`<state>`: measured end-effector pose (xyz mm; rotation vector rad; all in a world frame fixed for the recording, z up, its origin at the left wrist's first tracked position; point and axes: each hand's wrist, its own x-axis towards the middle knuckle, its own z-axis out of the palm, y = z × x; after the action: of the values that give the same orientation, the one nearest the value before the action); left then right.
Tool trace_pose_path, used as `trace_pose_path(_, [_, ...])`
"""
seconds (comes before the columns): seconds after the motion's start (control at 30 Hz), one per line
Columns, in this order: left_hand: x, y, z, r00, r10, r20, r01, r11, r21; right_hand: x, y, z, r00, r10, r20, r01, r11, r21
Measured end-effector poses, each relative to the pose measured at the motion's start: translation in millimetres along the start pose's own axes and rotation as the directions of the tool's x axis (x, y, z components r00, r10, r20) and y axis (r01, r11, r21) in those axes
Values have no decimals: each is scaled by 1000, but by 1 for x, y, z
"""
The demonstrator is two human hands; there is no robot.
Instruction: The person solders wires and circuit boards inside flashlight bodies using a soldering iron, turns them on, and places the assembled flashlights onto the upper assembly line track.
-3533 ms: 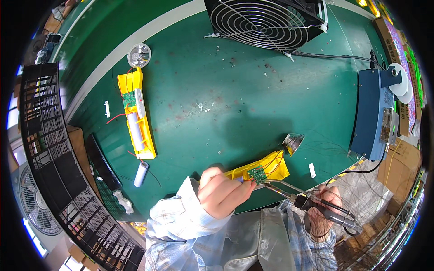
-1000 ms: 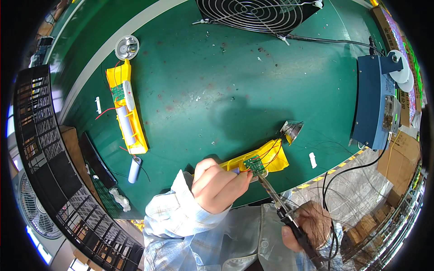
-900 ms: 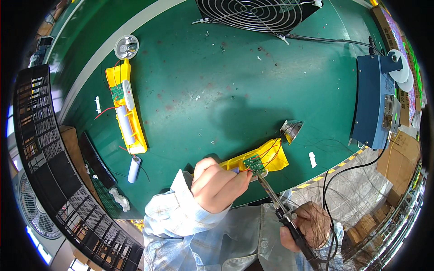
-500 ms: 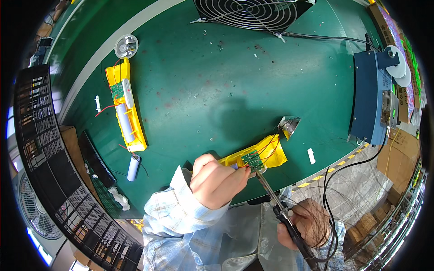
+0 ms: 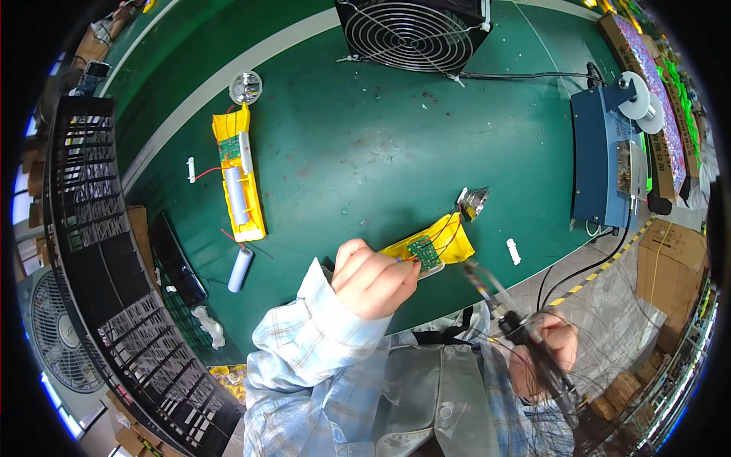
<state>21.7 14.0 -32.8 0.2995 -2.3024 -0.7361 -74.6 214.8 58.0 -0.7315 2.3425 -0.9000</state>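
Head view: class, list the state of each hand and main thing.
Left hand: closed on the near yellow casing
Right hand: closed around the soldering iron
Soldering iron: held, tip off the circuit board
Near yellow casing: open, circuit board exposed
Far yellow casing: open, lying untouched
Lower-left cell: lying down, outside the casings
Near reflector: tipped on its side
Black fan: running or stopped, cannot tell
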Motion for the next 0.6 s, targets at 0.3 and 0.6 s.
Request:
trace_pose_path(0.3, [10, 24, -37, 997, -72, 33, 67, 989, 128, -13, 8, 3, 880, -89, -466, 278, 892, 355])
trace_pose_path(0.6, [-46, 50, -76, 715, -686, 136, 600, 702, 385, -18, 15, -2, 942, 25, -336, 205, 748, 632])
